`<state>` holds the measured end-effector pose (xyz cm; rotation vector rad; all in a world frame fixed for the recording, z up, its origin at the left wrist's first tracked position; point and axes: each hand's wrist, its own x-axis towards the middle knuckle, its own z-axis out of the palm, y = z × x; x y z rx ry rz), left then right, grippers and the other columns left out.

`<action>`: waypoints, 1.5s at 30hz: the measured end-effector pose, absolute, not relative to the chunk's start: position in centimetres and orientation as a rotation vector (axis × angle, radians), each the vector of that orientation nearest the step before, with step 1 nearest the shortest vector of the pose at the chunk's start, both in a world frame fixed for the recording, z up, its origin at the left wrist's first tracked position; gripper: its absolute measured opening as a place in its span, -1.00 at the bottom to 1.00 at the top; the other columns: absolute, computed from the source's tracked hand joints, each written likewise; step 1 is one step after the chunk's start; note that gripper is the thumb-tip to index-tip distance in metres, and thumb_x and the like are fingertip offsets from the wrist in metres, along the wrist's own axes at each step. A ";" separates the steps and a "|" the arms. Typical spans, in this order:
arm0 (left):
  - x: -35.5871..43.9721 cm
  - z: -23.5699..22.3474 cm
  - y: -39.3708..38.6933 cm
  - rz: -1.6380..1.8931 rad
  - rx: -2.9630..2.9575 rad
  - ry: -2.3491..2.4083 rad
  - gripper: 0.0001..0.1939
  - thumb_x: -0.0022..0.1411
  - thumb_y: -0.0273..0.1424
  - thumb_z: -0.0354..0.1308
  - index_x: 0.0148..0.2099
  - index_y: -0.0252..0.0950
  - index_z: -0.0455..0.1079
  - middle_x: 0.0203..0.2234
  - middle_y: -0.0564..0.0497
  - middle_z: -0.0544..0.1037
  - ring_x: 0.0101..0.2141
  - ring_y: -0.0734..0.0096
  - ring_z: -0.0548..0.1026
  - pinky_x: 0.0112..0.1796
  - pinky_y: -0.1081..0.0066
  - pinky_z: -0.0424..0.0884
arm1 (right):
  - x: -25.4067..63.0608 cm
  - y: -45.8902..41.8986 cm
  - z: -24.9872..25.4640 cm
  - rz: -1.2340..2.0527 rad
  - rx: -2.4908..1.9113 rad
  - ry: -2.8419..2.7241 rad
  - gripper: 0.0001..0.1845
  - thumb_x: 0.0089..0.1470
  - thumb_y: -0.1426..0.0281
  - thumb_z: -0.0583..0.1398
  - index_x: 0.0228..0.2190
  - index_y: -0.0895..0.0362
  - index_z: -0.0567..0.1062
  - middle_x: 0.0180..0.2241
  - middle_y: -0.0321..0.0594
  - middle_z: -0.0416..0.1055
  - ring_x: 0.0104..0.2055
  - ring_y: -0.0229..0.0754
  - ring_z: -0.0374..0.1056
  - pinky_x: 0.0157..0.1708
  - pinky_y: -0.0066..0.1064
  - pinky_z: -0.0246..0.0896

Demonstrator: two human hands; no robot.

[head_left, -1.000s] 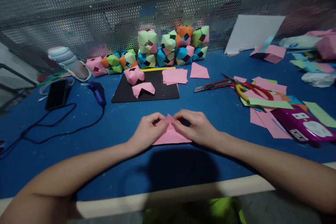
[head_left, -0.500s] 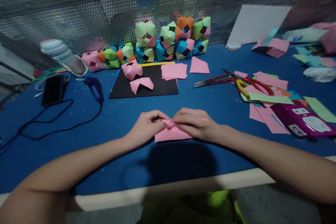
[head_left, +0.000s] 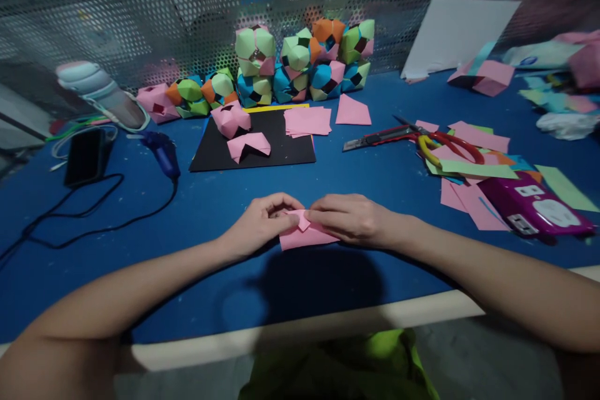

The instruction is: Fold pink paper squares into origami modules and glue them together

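Note:
A pink sheet of paper (head_left: 304, 237) lies at the front middle of the table, its top edge partly folded down into a small pointed flap. My left hand (head_left: 262, 223) pinches the paper's upper left with thumb and index finger. On the other side, my right hand (head_left: 354, 219) grips the upper right, its fingers pressed together beside the flap. Both hands hide the sheet's upper corners. Beyond them, a folded pink piece (head_left: 248, 146) and a pink paper ball (head_left: 231, 119) sit on a black board (head_left: 281, 156) with a stack of pink sheets (head_left: 309, 120).
Several coloured paper balls (head_left: 253, 50) are stacked along the mesh wall. A water bottle (head_left: 100, 94), a phone (head_left: 85, 157) and a blue glue gun (head_left: 164, 155) with its cord lie left. At right are a cutter (head_left: 375, 137), scissors (head_left: 457, 147), paper scraps (head_left: 482, 206) and a purple case (head_left: 539, 206).
The paper's top edge has been folded farther down, so a pointed flap now shows between my fingers. The view has shifted slightly; both hands keep their hold.

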<state>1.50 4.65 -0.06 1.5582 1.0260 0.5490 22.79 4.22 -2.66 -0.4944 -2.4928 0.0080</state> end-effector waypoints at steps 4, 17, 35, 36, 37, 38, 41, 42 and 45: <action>1.8 -0.1 4.5 0.534 1.472 1.068 -0.77 -0.04 -0.35 0.23 -0.29 -0.34 0.39 -0.45 0.03 0.48 -0.45 0.50 0.39 -0.40 0.46 0.30 | 22.7 4.1 -2.5 -0.062 -0.513 -2.549 -0.68 0.21 0.51 -0.07 -0.14 0.18 0.42 -0.31 -0.05 0.47 -0.27 -0.21 0.38 -0.37 -0.41 0.31; 2.2 -0.4 4.1 0.652 1.502 1.095 -0.85 -0.01 -0.37 0.24 -0.37 -0.34 0.39 -0.47 0.05 0.47 -0.44 0.51 0.38 -0.39 0.48 0.29 | 21.7 3.2 -2.6 0.305 -0.556 -2.279 -0.79 0.17 0.46 0.04 -0.24 0.20 0.46 -0.32 -0.06 0.47 -0.27 -0.24 0.38 -0.32 -0.42 0.33; 2.5 -0.2 4.4 0.646 1.583 1.126 -0.85 -0.01 -0.38 0.23 -0.35 -0.34 0.42 -0.44 0.04 0.48 -0.41 0.49 0.38 -0.34 0.47 0.28 | 21.9 3.3 -1.8 0.745 -0.960 -2.082 -0.84 0.08 0.48 0.14 -0.38 0.25 0.54 -0.44 -0.16 0.47 -0.42 -0.30 0.34 -0.40 -0.48 0.20; 2.5 -0.2 4.4 0.634 1.588 1.134 -0.85 -0.01 -0.39 0.22 -0.35 -0.34 0.43 -0.44 0.03 0.48 -0.40 0.49 0.38 -0.35 0.47 0.28 | 21.9 3.3 -1.8 0.742 -0.959 -2.077 -0.84 0.08 0.49 0.14 -0.39 0.25 0.54 -0.44 -0.16 0.47 -0.42 -0.30 0.34 -0.41 -0.48 0.20; 2.5 -0.2 4.4 0.623 1.597 1.139 -0.86 -0.01 -0.39 0.21 -0.34 -0.34 0.43 -0.43 0.03 0.49 -0.40 0.48 0.38 -0.35 0.47 0.27 | 22.0 3.3 -1.8 0.739 -0.955 -2.073 -0.84 0.08 0.49 0.14 -0.39 0.25 0.54 -0.44 -0.16 0.47 -0.42 -0.30 0.35 -0.41 -0.49 0.20; 2.5 -0.1 4.4 0.612 1.606 1.141 -0.85 0.00 -0.40 0.20 -0.33 -0.34 0.44 -0.42 0.02 0.49 -0.39 0.48 0.38 -0.34 0.46 0.27 | 22.0 3.3 -1.8 0.732 -0.951 -2.070 -0.84 0.08 0.49 0.14 -0.39 0.25 0.54 -0.45 -0.16 0.47 -0.42 -0.30 0.35 -0.42 -0.49 0.20; 2.5 -0.1 4.5 0.592 1.611 1.135 -0.84 0.01 -0.42 0.17 -0.30 -0.34 0.45 -0.39 0.00 0.51 -0.37 0.45 0.38 -0.33 0.44 0.27 | 22.1 3.3 -1.7 0.706 -0.935 -2.067 -0.83 0.09 0.49 0.13 -0.39 0.23 0.54 -0.45 -0.17 0.47 -0.42 -0.31 0.36 -0.42 -0.50 0.21; 2.5 -0.1 4.5 0.588 1.607 1.135 -0.84 0.01 -0.42 0.16 -0.29 -0.34 0.46 -0.39 0.00 0.51 -0.37 0.45 0.39 -0.32 0.44 0.27 | 22.1 3.3 -1.7 0.692 -0.927 -2.070 -0.83 0.09 0.50 0.13 -0.39 0.23 0.54 -0.45 -0.17 0.48 -0.42 -0.31 0.36 -0.42 -0.50 0.21; 2.6 -0.1 4.4 0.586 1.605 1.148 -0.84 0.00 -0.45 0.15 -0.30 -0.33 0.46 -0.40 0.02 0.51 -0.38 0.47 0.39 -0.34 0.45 0.27 | 22.2 3.3 -1.9 0.622 -0.904 -2.102 -0.82 0.10 0.50 0.12 -0.39 0.24 0.54 -0.45 -0.15 0.48 -0.42 -0.30 0.36 -0.42 -0.50 0.22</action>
